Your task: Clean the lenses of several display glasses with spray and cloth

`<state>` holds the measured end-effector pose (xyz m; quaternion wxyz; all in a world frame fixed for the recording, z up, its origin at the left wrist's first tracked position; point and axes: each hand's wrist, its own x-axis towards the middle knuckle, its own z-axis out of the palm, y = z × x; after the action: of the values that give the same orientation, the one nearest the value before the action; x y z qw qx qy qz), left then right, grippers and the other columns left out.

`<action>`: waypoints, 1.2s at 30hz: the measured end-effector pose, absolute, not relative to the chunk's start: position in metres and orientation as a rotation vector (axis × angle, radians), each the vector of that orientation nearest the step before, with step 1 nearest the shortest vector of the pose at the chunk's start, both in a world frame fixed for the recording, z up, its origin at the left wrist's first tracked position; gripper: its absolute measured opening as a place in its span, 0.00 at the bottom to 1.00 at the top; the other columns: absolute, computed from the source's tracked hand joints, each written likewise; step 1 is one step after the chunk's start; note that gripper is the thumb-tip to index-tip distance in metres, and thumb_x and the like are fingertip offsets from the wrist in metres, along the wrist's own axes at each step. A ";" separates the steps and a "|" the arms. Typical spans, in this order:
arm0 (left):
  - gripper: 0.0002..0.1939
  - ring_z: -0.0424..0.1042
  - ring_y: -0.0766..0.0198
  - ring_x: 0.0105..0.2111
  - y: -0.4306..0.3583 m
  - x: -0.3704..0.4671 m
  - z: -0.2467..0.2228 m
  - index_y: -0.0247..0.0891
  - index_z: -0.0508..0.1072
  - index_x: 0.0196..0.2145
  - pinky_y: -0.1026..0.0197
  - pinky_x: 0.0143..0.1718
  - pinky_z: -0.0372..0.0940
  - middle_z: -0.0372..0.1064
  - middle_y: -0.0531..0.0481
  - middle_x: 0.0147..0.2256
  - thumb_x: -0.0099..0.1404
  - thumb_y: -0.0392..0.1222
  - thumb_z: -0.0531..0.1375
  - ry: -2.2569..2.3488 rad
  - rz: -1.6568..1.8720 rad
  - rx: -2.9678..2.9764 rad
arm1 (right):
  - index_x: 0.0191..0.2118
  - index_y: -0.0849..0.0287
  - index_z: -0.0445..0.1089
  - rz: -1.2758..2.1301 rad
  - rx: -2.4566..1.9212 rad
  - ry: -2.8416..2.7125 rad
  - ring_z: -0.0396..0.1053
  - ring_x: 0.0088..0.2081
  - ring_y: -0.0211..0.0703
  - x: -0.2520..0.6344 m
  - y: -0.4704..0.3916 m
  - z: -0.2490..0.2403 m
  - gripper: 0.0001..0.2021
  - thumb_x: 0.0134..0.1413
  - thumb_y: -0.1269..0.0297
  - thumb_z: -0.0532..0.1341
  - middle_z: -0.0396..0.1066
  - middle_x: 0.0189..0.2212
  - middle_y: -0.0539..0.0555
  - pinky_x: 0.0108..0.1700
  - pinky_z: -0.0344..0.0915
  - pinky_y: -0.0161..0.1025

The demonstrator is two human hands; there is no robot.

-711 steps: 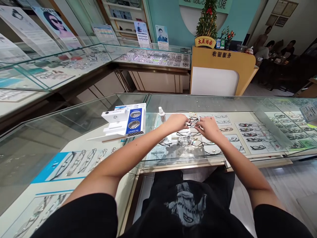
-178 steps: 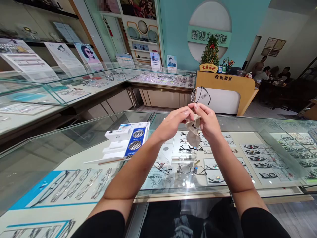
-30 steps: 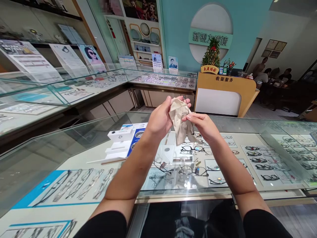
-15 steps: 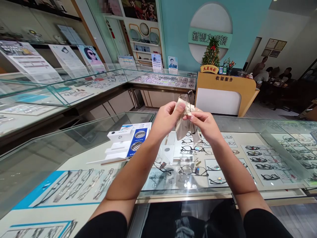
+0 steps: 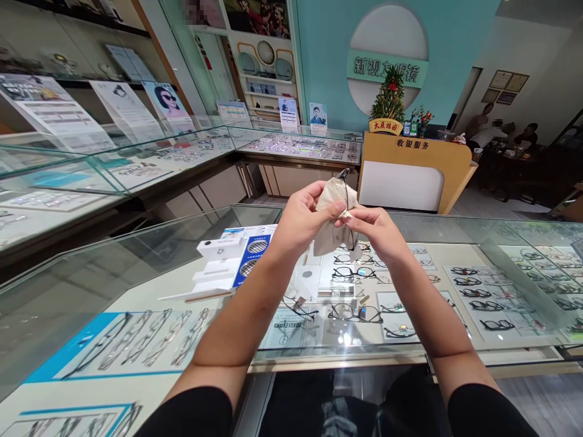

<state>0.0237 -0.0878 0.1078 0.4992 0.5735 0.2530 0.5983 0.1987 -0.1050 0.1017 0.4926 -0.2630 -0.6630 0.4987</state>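
Observation:
Above the glass display case, my left hand (image 5: 304,220) is closed on a cream cloth (image 5: 328,240), its thumb pressing the cloth near the middle. The cloth is wrapped about a pair of eyeglasses (image 5: 344,175); a dark part sticks out at the top and a thin dark temple runs down beside the cloth. My right hand (image 5: 376,229) pinches at the cloth and the glasses' frame from the other side, fingertips close to my left thumb. The cloth and fingers hide most of the lenses.
Under the glass top (image 5: 136,267) lie rows of eyeglasses (image 5: 355,312) and a white and blue display box (image 5: 252,258). More display cases (image 5: 300,145) run along the left and back. A wooden cashier counter (image 5: 412,173) stands behind, and people sit at the far right.
My left thumb has moved right and down over the cloth, closer to my right fingers. The glasses have turned a little, and the cloth now covers more of them at the top.

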 end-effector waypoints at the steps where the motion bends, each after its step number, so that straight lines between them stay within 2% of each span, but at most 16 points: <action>1: 0.31 0.72 0.68 0.24 -0.088 0.024 0.108 0.38 0.79 0.37 0.65 0.28 0.69 0.78 0.51 0.29 0.42 0.55 0.84 0.613 1.446 1.409 | 0.31 0.55 0.86 1.236 -0.630 -1.615 0.71 0.43 0.44 0.199 -0.106 0.102 0.22 0.48 0.38 0.77 0.76 0.38 0.53 0.52 0.67 0.43; 4: 0.30 0.68 0.71 0.20 -0.090 0.027 0.108 0.38 0.77 0.32 0.67 0.22 0.64 0.74 0.54 0.25 0.41 0.56 0.84 0.595 1.518 1.449 | 0.32 0.56 0.86 1.268 -0.619 -1.660 0.71 0.44 0.45 0.197 -0.108 0.102 0.23 0.48 0.38 0.77 0.76 0.40 0.54 0.48 0.67 0.42; 7: 0.29 0.63 0.73 0.17 -0.091 0.034 0.106 0.38 0.74 0.29 0.68 0.18 0.58 0.71 0.55 0.22 0.49 0.63 0.81 0.574 1.650 1.463 | 0.31 0.58 0.85 1.258 -0.599 -1.701 0.70 0.43 0.44 0.194 -0.110 0.103 0.24 0.49 0.38 0.76 0.75 0.40 0.55 0.47 0.67 0.41; 10: 0.29 0.64 0.71 0.18 -0.091 0.033 0.106 0.38 0.74 0.27 0.66 0.20 0.59 0.69 0.53 0.21 0.59 0.68 0.74 0.587 1.735 1.488 | 0.29 0.58 0.84 1.242 -0.573 -1.718 0.69 0.40 0.41 0.195 -0.111 0.106 0.23 0.50 0.39 0.76 0.73 0.36 0.53 0.45 0.65 0.40; 13: 0.31 0.67 0.67 0.20 -0.090 0.019 0.111 0.39 0.76 0.27 0.63 0.22 0.61 0.71 0.50 0.22 0.64 0.72 0.68 0.587 1.576 1.585 | 0.30 0.56 0.84 1.222 -0.586 -1.716 0.67 0.37 0.39 0.201 -0.111 0.110 0.21 0.53 0.41 0.75 0.73 0.33 0.51 0.42 0.62 0.39; 16: 0.28 0.69 0.65 0.23 -0.090 0.005 0.118 0.38 0.78 0.31 0.62 0.25 0.64 0.74 0.49 0.25 0.59 0.69 0.74 0.617 1.396 1.688 | 0.30 0.57 0.83 1.288 -0.627 -1.678 0.65 0.32 0.38 0.208 -0.112 0.113 0.20 0.54 0.43 0.74 0.74 0.30 0.50 0.38 0.60 0.38; 19: 0.29 0.69 0.66 0.25 -0.093 0.006 0.121 0.39 0.78 0.34 0.64 0.26 0.64 0.75 0.50 0.28 0.48 0.61 0.81 0.637 1.392 1.685 | 0.31 0.58 0.82 1.390 -0.644 -1.657 0.66 0.33 0.39 0.211 -0.112 0.113 0.21 0.52 0.42 0.75 0.75 0.30 0.51 0.38 0.61 0.38; 22: 0.31 0.67 0.68 0.22 -0.096 0.017 0.117 0.40 0.73 0.30 0.65 0.23 0.61 0.74 0.53 0.25 0.42 0.59 0.83 0.646 1.432 1.630 | 0.31 0.59 0.82 1.425 -0.620 -1.689 0.68 0.34 0.40 0.207 -0.113 0.111 0.24 0.50 0.39 0.76 0.76 0.31 0.52 0.40 0.63 0.39; 25: 0.31 0.64 0.69 0.19 -0.100 0.027 0.112 0.40 0.68 0.26 0.64 0.20 0.58 0.69 0.54 0.21 0.49 0.64 0.80 0.638 1.522 1.611 | 0.30 0.59 0.80 1.414 -0.611 -1.739 0.65 0.32 0.38 0.204 -0.115 0.111 0.26 0.52 0.37 0.74 0.73 0.29 0.50 0.38 0.61 0.38; 28: 0.32 0.62 0.69 0.19 -0.101 0.028 0.112 0.40 0.68 0.24 0.64 0.21 0.58 0.67 0.53 0.20 0.59 0.70 0.73 0.675 1.706 1.620 | 0.30 0.59 0.80 1.411 -0.621 -1.774 0.63 0.31 0.38 0.204 -0.116 0.113 0.25 0.52 0.37 0.74 0.71 0.27 0.50 0.36 0.59 0.38; 30: 0.33 0.62 0.69 0.20 -0.099 0.023 0.114 0.39 0.70 0.23 0.63 0.22 0.59 0.67 0.52 0.21 0.63 0.73 0.69 0.686 1.707 1.643 | 0.30 0.59 0.80 1.396 -0.622 -1.757 0.64 0.31 0.38 0.207 -0.115 0.115 0.24 0.53 0.39 0.74 0.72 0.28 0.50 0.37 0.60 0.38; 33: 0.32 0.67 0.66 0.22 -0.096 0.013 0.119 0.38 0.76 0.28 0.62 0.24 0.61 0.72 0.49 0.24 0.62 0.73 0.69 0.637 1.451 1.699 | 0.30 0.59 0.81 1.387 -0.633 -1.692 0.64 0.31 0.37 0.214 -0.113 0.117 0.22 0.54 0.42 0.75 0.73 0.29 0.50 0.37 0.59 0.38; 36: 0.30 0.70 0.65 0.24 -0.094 0.012 0.119 0.38 0.77 0.34 0.63 0.25 0.63 0.75 0.50 0.28 0.51 0.65 0.79 0.619 1.339 1.682 | 0.31 0.59 0.81 1.435 -0.658 -1.639 0.65 0.31 0.37 0.217 -0.112 0.116 0.21 0.52 0.43 0.75 0.73 0.28 0.49 0.37 0.59 0.38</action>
<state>0.0116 -0.0944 0.1188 0.4369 0.6763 0.2489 0.5384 0.2169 -0.1119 0.1158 0.4194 -0.2623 -0.6539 0.5725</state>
